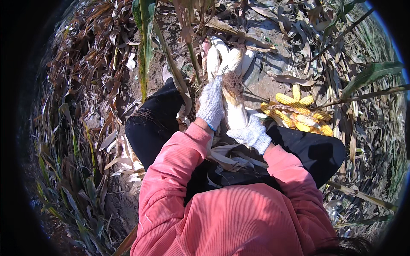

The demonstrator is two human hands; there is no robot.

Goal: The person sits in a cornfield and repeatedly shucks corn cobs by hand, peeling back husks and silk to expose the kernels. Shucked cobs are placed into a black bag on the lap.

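Note:
A corn ear in pale husk (235, 112) stands between my gloved hands, its brown silk tuft (233, 84) at the far end. My right hand (251, 132), in a white knit glove, grips the ear near its lower end. Along the ear's upper left side lies my left hand (211, 102), gloved the same way. Its fingertips are close to the silk, and whether they pinch the husk is hidden. Just beyond sit several more husked ears (229, 57), bunched on the ground. Loose husk leaves (227, 158) lie in my lap below the hands.
Bare yellow corn cobs (298, 110) are heaped beyond my right knee (320, 153). Cornstalks with leaves (145, 48) rise close in front on the left. A green leaf (371, 80) leans in from the right. Dry husks and leaves (93, 48) cover much of the soil.

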